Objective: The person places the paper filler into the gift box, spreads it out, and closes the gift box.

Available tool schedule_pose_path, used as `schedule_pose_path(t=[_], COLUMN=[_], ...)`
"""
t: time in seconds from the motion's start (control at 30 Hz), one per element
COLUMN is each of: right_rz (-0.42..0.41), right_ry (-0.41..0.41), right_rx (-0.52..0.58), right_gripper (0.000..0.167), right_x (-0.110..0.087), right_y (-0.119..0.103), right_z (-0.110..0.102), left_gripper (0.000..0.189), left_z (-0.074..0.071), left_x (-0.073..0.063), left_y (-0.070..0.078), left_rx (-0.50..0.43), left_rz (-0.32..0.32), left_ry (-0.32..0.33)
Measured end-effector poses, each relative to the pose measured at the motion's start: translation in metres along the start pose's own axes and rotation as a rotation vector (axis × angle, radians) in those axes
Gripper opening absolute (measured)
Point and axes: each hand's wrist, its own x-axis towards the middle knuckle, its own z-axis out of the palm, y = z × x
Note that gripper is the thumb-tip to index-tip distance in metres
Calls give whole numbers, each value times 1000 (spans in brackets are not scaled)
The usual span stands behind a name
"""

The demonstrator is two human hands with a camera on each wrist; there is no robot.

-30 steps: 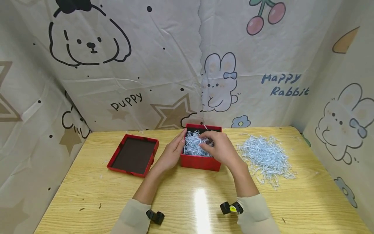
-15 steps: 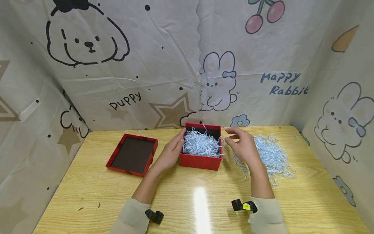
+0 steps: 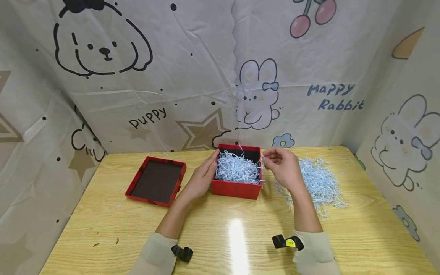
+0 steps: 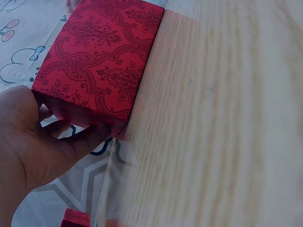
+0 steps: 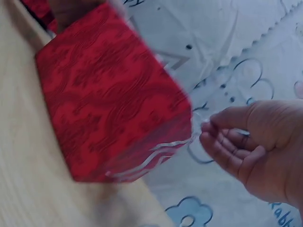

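A red patterned box stands on the table, filled with pale blue paper shreds that heap up near its rim. Flat against the box's left wall lies my left hand; the left wrist view shows its fingers stretched along that side. At the right rim, my right hand pinches a strand between thumb and fingertips. The right wrist view shows pale strands hanging down the box's right wall near that hand.
To the left lies a red box lid, its dark inside facing up. A loose pile of shredded paper spreads over the wooden table at the right. A printed cloth hangs behind and at both sides.
My right hand has left the inside of the box, moved right past its right wall, and closed its fingertips at the rim. The left hand has stayed against the box.
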Motion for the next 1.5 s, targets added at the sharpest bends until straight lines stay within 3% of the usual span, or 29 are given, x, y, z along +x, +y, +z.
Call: schedule_pose_path(t=[0.27,0.4,0.5,0.67,0.83,0.97,1.13,1.3,1.5], right_rz=[-194,-235,-200,-148,-192,-242,-280,-211,-72], right_ry=[52,-2,-92,-225,-325,-338,-312,-216,-42], right_rx=[139,141,29,-273,-477,-497,-345,-213,-264], right_gripper=[11,15,28,46,31,25,26,31,39], right_x=[-11,-11,-10,-11,-15,-15,-13,-12,-19], right_y=[-33,-37,-34,-29,-34,-34,-33,-32,-1], right_z=[10,28,42,59,66,66,47,4,-62], left_gripper=[54,53,53,53,53,53,53,54,54], left_z=[1,2,3,6,6,6,5,3,1], left_x=[2,2,2,2,3,4,3,1,0], left_y=[4,4,3,2,4,5,5,6,4], left_rx=[10,17,14,-7,1,1,-2,4,-11], left_rz=[20,20,8,0,11,29,0,-3,-10], left_ry=[3,14,17,-3,-10,-3,-7,3,13])
